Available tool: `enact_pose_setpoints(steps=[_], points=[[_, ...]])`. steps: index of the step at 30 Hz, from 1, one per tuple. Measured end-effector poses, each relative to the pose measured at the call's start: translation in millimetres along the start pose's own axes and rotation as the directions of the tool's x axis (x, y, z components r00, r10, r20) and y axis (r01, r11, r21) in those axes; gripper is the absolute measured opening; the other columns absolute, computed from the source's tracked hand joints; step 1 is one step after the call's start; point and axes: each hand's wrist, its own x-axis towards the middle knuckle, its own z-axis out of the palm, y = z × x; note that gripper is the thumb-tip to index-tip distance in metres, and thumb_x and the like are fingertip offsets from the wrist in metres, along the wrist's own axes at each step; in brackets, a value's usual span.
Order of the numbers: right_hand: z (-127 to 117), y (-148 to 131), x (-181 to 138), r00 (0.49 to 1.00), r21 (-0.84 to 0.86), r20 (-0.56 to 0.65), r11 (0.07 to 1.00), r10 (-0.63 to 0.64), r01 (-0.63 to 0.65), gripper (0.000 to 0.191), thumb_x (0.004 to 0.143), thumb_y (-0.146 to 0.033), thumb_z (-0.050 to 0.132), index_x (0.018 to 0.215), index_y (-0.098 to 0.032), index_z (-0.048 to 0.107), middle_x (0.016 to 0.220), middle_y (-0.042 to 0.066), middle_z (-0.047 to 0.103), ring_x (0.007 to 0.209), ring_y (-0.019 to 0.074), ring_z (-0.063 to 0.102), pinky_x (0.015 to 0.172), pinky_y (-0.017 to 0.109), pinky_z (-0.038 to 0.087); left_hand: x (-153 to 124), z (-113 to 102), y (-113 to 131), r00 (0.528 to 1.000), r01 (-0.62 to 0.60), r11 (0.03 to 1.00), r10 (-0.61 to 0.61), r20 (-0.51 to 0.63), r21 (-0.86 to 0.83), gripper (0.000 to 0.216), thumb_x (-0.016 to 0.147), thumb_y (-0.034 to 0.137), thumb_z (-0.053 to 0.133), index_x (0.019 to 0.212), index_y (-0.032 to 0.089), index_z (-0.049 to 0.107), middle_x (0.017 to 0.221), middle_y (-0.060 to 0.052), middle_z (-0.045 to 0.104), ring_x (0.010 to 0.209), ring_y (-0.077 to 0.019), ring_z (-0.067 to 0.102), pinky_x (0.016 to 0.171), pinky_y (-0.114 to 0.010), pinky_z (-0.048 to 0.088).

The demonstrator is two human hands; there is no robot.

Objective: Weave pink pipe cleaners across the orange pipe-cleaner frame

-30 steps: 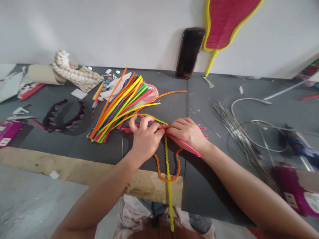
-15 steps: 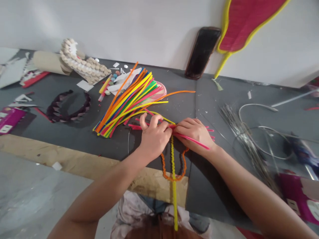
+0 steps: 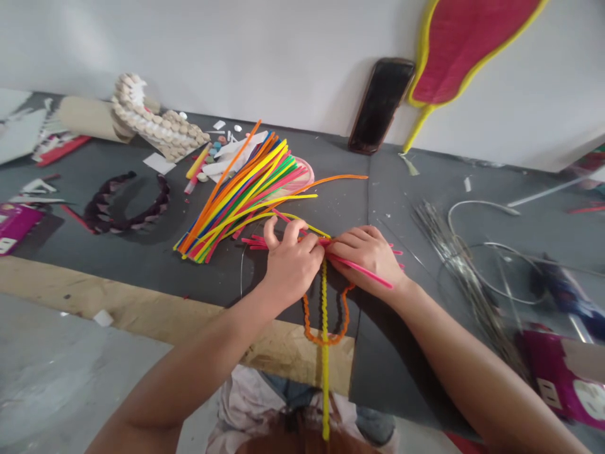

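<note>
My left hand [image 3: 293,261] pinches a bunch of pink pipe cleaners [image 3: 362,272] near its middle, index and other fingers raised and curled. Close beside it, my right hand [image 3: 366,255] is closed on the same bunch, whose ends stick out past both hands. From between the hands a twisted yellow pipe cleaner [image 3: 325,372] hangs down past the table edge toward my lap. An orange twisted pipe cleaner loop [image 3: 306,321] hangs below the hands and crosses the yellow one. The exact join is hidden by my fingers.
Many coloured pipe cleaners [image 3: 246,198] lie left of centre. A dark headband [image 3: 127,224] and a beige braided piece [image 3: 155,129] lie further left. A phone [image 3: 380,104] leans on the wall beside a red, yellow-edged shape [image 3: 466,47]. Wires [image 3: 454,258] lie at right.
Both hands keep their hold on the pink pipe cleaners with hardly any movement. The whole view has shifted slightly, and the hanging yellow end now sits a little further left.
</note>
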Motion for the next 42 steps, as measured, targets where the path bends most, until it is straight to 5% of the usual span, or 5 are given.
enact_pose_setpoints(steps=[5,11,15,23,42], points=[[-21,13,-6,0.998,0.136,-0.058,0.991,0.009,-0.001,0.021,0.092,-0.017,0.052,0.107,-0.022,0.065,0.104,0.004,0.072,0.101,0.0190,0.062,0.088,0.035,0.042,-1,1,-2,1.000,-0.016,1.000,0.016,-0.013,0.007,0.021,0.088,0.020,0.057,0.070,0.023,0.066,0.075,0.000,0.066,0.110,-0.0252,0.050,0.109,-0.059,0.007],[-72,-20,-34,0.903,0.131,-0.430,0.991,0.029,0.030,0.030,0.076,0.000,0.057,0.093,-0.024,0.062,0.091,0.007,0.070,0.089,0.0206,0.063,0.078,0.038,0.053,-1,2,-4,0.999,-0.032,0.999,0.032,-0.041,0.006,0.017,0.082,0.016,0.060,0.067,0.022,0.065,0.075,0.001,0.065,0.106,-0.0251,0.051,0.107,-0.058,0.011],[-54,-56,-41,0.987,0.145,-0.132,0.983,-0.094,0.113,0.035,0.082,-0.003,0.047,0.108,-0.019,0.063,0.108,0.008,0.071,0.084,0.0160,0.067,0.068,0.029,0.056,-1,3,-4,0.999,-0.023,0.998,0.021,-0.039,-0.052,0.016,0.081,0.015,0.060,0.067,0.021,0.065,0.077,0.000,0.067,0.106,-0.0276,0.050,0.104,-0.062,0.014],[-17,-52,-22,0.953,-0.282,0.187,0.943,0.237,-0.178,0.053,0.085,-0.004,0.040,0.136,-0.014,0.053,0.133,0.012,0.059,0.072,0.0147,0.066,0.053,0.026,0.053,-1,-1,-3,1.000,-0.010,0.998,0.009,-0.017,-0.057,0.019,0.085,0.020,0.060,0.069,0.023,0.067,0.079,0.000,0.069,0.107,-0.0272,0.051,0.105,-0.062,0.013],[-21,-45,-20,0.876,-0.292,0.336,0.923,0.346,-0.253,0.051,0.090,-0.009,0.038,0.135,-0.025,0.054,0.137,0.008,0.055,0.071,0.0139,0.067,0.049,0.025,0.046,-5,-22,-1,0.996,-0.053,0.998,0.054,0.074,-0.017,0.024,0.091,0.021,0.053,0.106,0.030,0.070,0.104,-0.005,0.073,0.112,-0.0303,0.053,0.103,-0.065,0.019]])
